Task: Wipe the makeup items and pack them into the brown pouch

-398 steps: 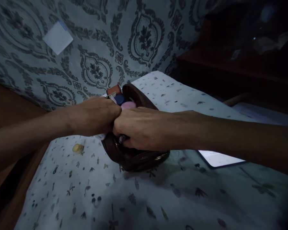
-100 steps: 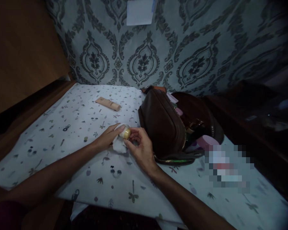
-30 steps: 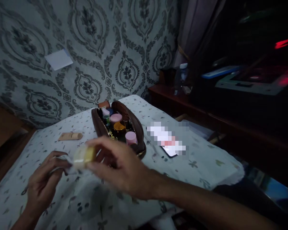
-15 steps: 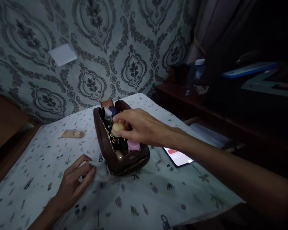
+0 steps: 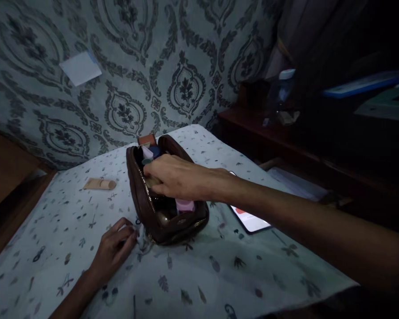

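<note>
A brown zip bag stands unzipped on the patterned sheet, holding several small containers. My right hand reaches into it, fingers closed on a round yellowish container that is mostly covered by the hand. Near its fingertips are a green-topped jar and a dark blue lid; a pink container sits below the hand. My left hand rests on the sheet beside the bag's near left corner, fingers curled against a bunched whitish bit of cloth; whether it grips the cloth is unclear.
A beige tube lies left of the bag. A lit phone lies to the right, partly under my forearm. Behind is a patterned wall with a white paper. A dark red shelf holding a bottle stands at the right.
My right hand has moved slightly left and deeper into the bag with the round container, now mostly hidden. My left hand has shifted slightly right, its fingers curled closer to the bag.
</note>
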`<state>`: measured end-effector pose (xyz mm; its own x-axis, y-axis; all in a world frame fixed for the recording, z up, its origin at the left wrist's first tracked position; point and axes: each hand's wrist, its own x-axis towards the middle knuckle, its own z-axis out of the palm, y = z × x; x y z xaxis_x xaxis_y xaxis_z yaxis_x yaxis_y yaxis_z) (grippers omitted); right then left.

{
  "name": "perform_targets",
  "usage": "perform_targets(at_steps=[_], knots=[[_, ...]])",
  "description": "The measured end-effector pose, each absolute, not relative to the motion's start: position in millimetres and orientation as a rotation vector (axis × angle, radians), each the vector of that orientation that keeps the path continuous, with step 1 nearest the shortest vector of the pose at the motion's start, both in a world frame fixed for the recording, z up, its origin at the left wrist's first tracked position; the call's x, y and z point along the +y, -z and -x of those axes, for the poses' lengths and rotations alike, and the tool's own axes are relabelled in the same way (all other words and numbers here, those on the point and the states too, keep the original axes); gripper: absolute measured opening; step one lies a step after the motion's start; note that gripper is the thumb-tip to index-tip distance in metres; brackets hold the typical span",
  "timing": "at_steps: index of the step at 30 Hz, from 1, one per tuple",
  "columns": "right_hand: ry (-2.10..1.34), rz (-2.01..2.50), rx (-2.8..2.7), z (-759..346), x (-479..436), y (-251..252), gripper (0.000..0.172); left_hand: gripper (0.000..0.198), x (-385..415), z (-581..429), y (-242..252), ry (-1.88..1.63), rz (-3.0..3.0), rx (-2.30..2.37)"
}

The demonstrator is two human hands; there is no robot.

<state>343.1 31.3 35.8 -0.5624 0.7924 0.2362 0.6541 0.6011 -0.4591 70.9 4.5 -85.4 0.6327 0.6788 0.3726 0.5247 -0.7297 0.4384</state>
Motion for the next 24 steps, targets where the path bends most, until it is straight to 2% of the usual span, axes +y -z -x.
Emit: perform_targets(at_steps=[4,10,14,24], knots=[[-0.445,1.165,-2.482,-344,29,-41,0.006,0.026,8,-69,90,-0.792,-2.526,0.983],[-0.443,1.045,-2.529,-347,25,-41,0.019,0.026,8,-67,91,-0.784,-2.494,0.996],[-0.47,1.049,-2.569,-347,25,-44,0.009,0.026,8,-67,91,-0.784,-2.506,0.994],[-0.625,0.983,-2.667,-349,24,-34,0.018,0.027,10,-62,96,-0.747,-2.468,1.001]])
